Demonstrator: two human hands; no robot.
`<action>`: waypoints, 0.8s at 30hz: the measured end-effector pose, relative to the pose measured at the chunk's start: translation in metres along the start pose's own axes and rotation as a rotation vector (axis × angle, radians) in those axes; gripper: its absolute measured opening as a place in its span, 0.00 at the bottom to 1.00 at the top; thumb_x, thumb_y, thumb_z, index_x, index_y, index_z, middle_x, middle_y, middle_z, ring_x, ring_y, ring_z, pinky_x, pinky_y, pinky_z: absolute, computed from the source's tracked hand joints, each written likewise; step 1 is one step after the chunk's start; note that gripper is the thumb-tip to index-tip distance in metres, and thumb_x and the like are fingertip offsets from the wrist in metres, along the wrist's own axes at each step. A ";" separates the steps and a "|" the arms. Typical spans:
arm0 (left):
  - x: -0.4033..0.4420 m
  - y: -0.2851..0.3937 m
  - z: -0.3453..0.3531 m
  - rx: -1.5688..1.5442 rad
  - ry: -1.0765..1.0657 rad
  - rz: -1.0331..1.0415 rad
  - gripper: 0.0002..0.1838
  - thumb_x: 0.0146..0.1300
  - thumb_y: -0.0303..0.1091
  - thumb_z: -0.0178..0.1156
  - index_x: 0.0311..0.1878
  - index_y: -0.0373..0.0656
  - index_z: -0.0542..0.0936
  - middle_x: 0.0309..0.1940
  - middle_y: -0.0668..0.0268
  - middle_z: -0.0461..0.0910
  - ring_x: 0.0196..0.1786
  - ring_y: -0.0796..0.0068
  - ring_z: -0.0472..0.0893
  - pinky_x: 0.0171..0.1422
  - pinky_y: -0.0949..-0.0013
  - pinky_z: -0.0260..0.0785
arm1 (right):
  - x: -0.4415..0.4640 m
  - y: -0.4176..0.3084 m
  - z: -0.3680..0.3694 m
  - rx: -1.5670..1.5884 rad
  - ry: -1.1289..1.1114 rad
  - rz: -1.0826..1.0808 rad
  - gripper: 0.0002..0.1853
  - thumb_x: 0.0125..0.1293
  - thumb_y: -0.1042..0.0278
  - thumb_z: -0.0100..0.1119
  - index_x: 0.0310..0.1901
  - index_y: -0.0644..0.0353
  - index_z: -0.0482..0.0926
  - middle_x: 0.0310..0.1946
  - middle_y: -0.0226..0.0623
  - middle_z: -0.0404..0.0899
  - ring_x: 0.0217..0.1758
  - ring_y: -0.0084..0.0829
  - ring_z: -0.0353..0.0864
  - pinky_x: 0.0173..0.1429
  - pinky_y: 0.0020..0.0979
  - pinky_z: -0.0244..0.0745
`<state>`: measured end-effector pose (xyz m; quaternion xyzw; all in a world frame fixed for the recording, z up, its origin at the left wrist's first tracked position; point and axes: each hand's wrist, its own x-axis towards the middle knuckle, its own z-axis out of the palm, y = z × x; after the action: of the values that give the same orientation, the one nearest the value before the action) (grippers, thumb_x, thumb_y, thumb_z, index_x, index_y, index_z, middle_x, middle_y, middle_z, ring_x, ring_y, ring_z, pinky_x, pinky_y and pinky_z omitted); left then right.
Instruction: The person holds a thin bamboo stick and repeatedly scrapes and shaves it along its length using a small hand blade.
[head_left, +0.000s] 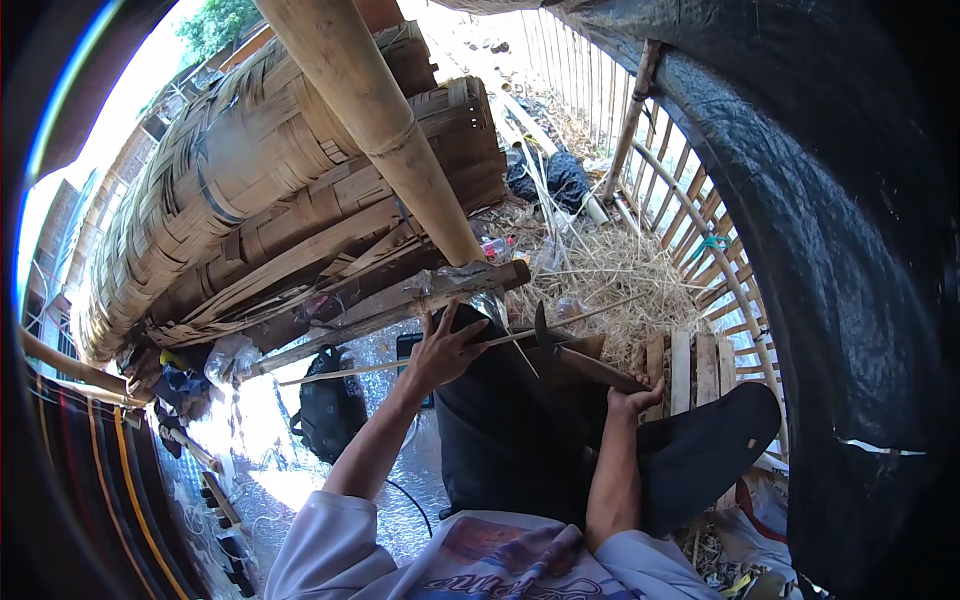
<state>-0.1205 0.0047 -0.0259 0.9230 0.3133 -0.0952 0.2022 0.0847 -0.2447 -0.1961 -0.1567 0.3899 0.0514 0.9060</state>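
Note:
My left hand (443, 350) is over my raised knee, its fingers spread and partly curled around a long thin bamboo strip (350, 374). The strip runs across my thigh to the right, past the knife's blade. My right hand (636, 396) is closed on the wooden handle (592, 367) of a knife, whose dark curved blade (541, 325) points up and touches or crosses the strip. A short thin sliver hangs near my knee.
A bamboo pole (400, 140) slants down in front, beside rolled woven bamboo mats (200, 200). Straw and shavings (600, 265) lie ahead. A black backpack (331, 405) rests on the shiny sheet at left. A slatted fence (715, 250) and dark tarp (800, 220) stand right.

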 end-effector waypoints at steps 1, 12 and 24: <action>0.002 -0.002 0.001 -0.003 0.020 0.003 0.26 0.62 0.59 0.52 0.63 0.70 0.69 0.74 0.56 0.42 0.72 0.36 0.43 0.74 0.43 0.42 | -0.005 -0.002 0.011 0.008 -0.016 0.018 0.22 0.58 0.46 0.54 0.17 0.49 0.59 0.12 0.23 0.57 0.18 0.25 0.63 0.28 0.25 0.64; 0.029 -0.031 0.017 -0.070 0.033 0.077 0.35 0.55 0.63 0.58 0.66 0.66 0.67 0.73 0.52 0.42 0.74 0.44 0.43 0.76 0.48 0.36 | -0.036 -0.072 0.109 -0.055 -0.356 -0.356 0.17 0.62 0.49 0.54 0.22 0.47 0.65 0.13 0.20 0.56 0.18 0.19 0.58 0.30 0.24 0.57; 0.018 -0.023 0.028 -0.071 0.216 0.132 0.15 0.57 0.51 0.61 0.49 0.70 0.82 0.71 0.65 0.54 0.72 0.41 0.47 0.72 0.40 0.46 | -0.038 -0.042 0.083 -0.125 -0.151 -0.294 0.20 0.63 0.47 0.51 0.21 0.51 0.62 0.12 0.24 0.56 0.18 0.23 0.58 0.30 0.26 0.58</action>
<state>-0.1216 0.0188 -0.0642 0.9386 0.2752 0.0293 0.2059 0.1254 -0.2568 -0.1048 -0.2636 0.2896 -0.0459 0.9190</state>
